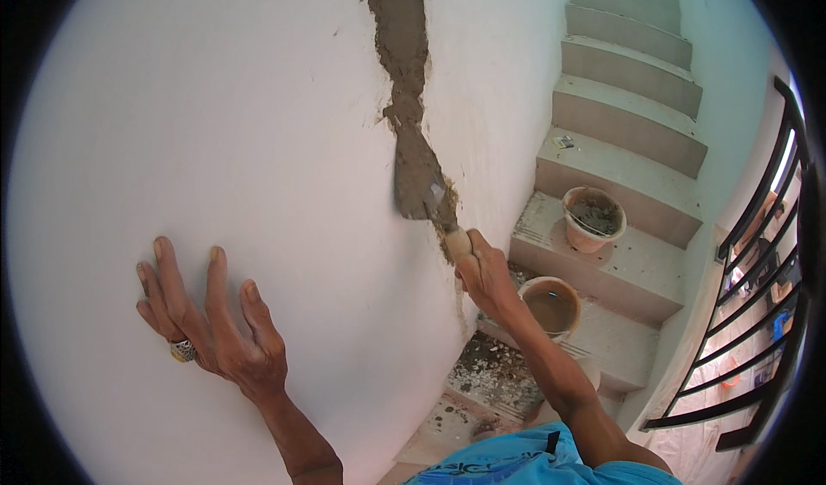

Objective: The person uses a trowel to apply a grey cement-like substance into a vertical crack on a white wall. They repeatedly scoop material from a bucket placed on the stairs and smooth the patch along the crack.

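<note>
My right hand [489, 272] is wrapped round the pale wooden handle of a trowel [417, 180]. The trowel's blade, smeared with grey mortar, lies against a long vertical channel [400, 38] in the white wall [215, 107]. Grey-brown mortar fills the channel above the blade, and its edges are ragged. Lower left of the trowel, my left hand [219, 322] rests on the wall with its fingers spread and a ring on one of them. Nothing is held in that hand.
Right of the wall a staircase [632, 111] climbs away. A bucket of mortar [594, 218] and a bucket of brownish liquid [551, 307] stand on its steps. Rubble [495, 369] litters a lower step. A black metal railing [757, 313] borders the far right.
</note>
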Action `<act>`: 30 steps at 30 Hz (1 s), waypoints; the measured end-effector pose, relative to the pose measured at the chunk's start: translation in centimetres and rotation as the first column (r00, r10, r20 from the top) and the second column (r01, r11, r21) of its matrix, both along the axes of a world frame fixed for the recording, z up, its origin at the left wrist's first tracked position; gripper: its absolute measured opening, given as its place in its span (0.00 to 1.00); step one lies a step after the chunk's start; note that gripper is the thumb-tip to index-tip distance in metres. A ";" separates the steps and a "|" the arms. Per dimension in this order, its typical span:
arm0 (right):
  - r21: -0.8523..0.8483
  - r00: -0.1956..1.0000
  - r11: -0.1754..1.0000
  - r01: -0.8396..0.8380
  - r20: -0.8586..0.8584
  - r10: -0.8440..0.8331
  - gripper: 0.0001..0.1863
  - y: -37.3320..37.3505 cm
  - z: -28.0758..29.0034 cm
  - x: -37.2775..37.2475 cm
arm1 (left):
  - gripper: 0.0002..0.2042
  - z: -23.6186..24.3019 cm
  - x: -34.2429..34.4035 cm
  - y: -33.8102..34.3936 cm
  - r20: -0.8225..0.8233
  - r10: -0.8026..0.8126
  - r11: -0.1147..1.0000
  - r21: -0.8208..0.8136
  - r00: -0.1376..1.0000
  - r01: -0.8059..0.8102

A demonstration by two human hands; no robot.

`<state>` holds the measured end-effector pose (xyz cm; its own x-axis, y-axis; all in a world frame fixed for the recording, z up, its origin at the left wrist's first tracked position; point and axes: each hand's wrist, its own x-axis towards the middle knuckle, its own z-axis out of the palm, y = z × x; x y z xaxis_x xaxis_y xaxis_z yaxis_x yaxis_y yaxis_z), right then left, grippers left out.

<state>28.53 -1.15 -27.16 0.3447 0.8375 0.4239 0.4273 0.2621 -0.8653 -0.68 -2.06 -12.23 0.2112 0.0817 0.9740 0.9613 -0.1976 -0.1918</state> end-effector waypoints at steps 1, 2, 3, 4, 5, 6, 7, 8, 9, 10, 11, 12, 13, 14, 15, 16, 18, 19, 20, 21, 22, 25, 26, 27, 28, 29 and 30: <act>-0.041 0.999 0.999 -0.016 -0.031 0.014 0.08 -0.5 -0.3 0.2 | 0.13 0.0 0.0 0.0 -0.003 0.008 1.000 0.001 1.000 -0.008; -0.082 0.998 0.996 -0.033 -0.062 0.028 0.08 -1.3 -0.4 0.4 | 0.13 0.0 -0.1 -0.1 -0.006 0.015 1.000 0.001 1.000 -0.015; -0.121 0.995 0.991 -0.051 -0.093 0.040 0.08 -1.7 -0.2 0.5 | 0.13 0.0 -0.2 -0.1 -0.009 0.022 1.000 0.002 1.000 -0.022; -0.097 0.994 0.994 -0.052 -0.104 0.042 0.09 -2.0 0.4 0.6 | 0.13 0.0 -0.1 0.1 -0.009 0.016 1.000 0.006 1.000 -0.016; -0.076 0.992 0.995 -0.058 -0.115 0.049 0.10 -2.3 1.3 0.6 | 0.13 -0.1 -0.2 0.1 -0.010 0.017 1.000 0.006 1.000 -0.016; -0.055 0.990 0.996 -0.064 -0.126 0.057 0.11 -2.4 2.3 0.7 | 0.14 -0.1 -0.3 0.1 -0.011 0.017 1.000 0.007 1.000 -0.017; -0.009 0.983 0.996 -0.091 -0.161 0.089 0.11 -2.4 3.2 0.7 | 0.14 0.0 -0.3 0.0 -0.021 0.024 1.000 0.003 0.999 -0.024; 0.037 0.975 0.993 -0.112 -0.191 0.117 0.11 -2.3 4.4 0.9 | 0.14 0.0 -0.2 -0.1 -0.028 0.026 1.000 -0.001 0.999 -0.026; 0.083 0.965 0.988 -0.131 -0.219 0.146 0.11 -2.0 5.3 1.1 | 0.14 0.1 -0.2 -0.1 -0.034 0.029 1.000 -0.005 0.999 -0.029; 0.047 0.968 0.991 -0.128 -0.212 0.135 0.11 -1.7 6.1 1.2 | 0.14 0.1 -0.1 -0.2 -0.033 0.027 1.000 -0.007 0.999 -0.027; 0.010 0.971 0.992 -0.124 -0.204 0.124 0.11 -1.3 6.8 1.3 | 0.14 0.1 -0.1 -0.3 -0.032 0.025 1.000 -0.009 0.999 -0.025; -0.026 0.974 0.992 -0.121 -0.196 0.113 0.11 -1.1 7.1 1.3 | 0.14 0.1 0.0 -0.3 -0.031 0.023 1.000 -0.011 0.999 -0.024; -0.030 0.975 0.993 -0.118 -0.191 0.110 0.11 -0.7 6.8 1.2 | 0.14 0.1 0.0 -0.2 -0.034 0.023 1.000 -0.010 0.999 -0.023; -0.033 0.977 0.993 -0.115 -0.186 0.107 0.12 -0.2 5.9 1.1 | 0.14 0.1 -0.1 -0.1 -0.037 0.022 1.000 -0.008 0.999 -0.023; -0.036 0.978 0.993 -0.112 -0.181 0.103 0.13 0.0 5.3 1.0 | 0.14 0.1 -0.1 0.0 -0.039 0.021 1.000 -0.007 0.999 -0.022; -0.060 0.975 0.991 -0.121 -0.196 0.107 0.13 -0.2 4.8 0.7 | 0.14 0.1 0.0 0.0 -0.039 0.016 1.000 -0.009 0.999 -0.016; -0.109 0.967 0.984 -0.140 -0.227 0.112 0.14 -0.8 3.9 0.5 | 0.14 0.1 0.1 0.1 -0.037 0.003 1.000 -0.013 0.999 -0.004; -0.118 0.960 0.979 -0.164 -0.249 0.131 0.14 -1.2 4.0 0.6 | 0.14 0.2 0.1 0.0 -0.030 0.009 1.000 -0.018 0.999 -0.010; -0.126 0.951 0.974 -0.189 -0.270 0.150 0.14 -1.9 4.3 0.9 | 0.14 0.3 0.2 0.0 -0.024 0.016 1.000 -0.023 1.000 -0.017; -0.134 0.942 0.968 -0.215 -0.292 0.169 0.14 -2.2 4.5 0.9 | 0.14 0.3 0.2 -0.1 -0.017 0.023 0.999 -0.029 1.000 -0.023; -0.107 0.950 0.973 -0.203 -0.264 0.169 0.14 -2.2 4.6 1.0 | 0.14 0.2 0.1 0.1 -0.022 0.017 1.000 -0.016 1.000 -0.018; -0.039 0.967 0.983 -0.181 -0.191 0.170 0.14 -1.6 5.3 1.4 | 0.14 -0.1 -0.1 0.5 -0.034 0.002 1.000 0.010 0.999 -0.002; -0.026 0.970 0.984 -0.178 -0.175 0.171 0.14 -1.0 5.9 1.5 | 0.14 -0.1 -0.1 0.5 -0.035 -0.004 1.000 0.010 0.999 0.004; -0.013 0.972 0.984 -0.176 -0.159 0.171 0.14 -0.7 6.1 1.5 | 0.14 -0.1 -0.1 0.5 -0.036 -0.009 1.000 0.011 0.999 0.010; -0.019 0.976 0.986 -0.165 -0.148 0.161 0.14 -0.2 5.4 1.5 | 0.14 -0.1 -0.1 0.5 -0.037 -0.008 1.000 0.010 0.999 0.009; -0.026 0.980 0.988 -0.152 -0.137 0.147 0.14 0.5 4.3 1.6 | 0.14 -0.1 0.0 0.5 -0.037 -0.011 1.000 0.008 0.999 0.011; -0.033 0.983 0.990 -0.138 -0.125 0.133 0.14 0.9 3.4 1.6 | 0.14 -0.1 0.2 0.6 -0.036 -0.013 1.000 0.007 0.999 0.014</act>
<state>30.17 -0.29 -23.74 0.2735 0.8961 0.3495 0.2811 0.2730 -0.9200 -0.51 -1.51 -12.31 0.2471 0.0714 0.9663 0.9510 -0.2089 -0.2278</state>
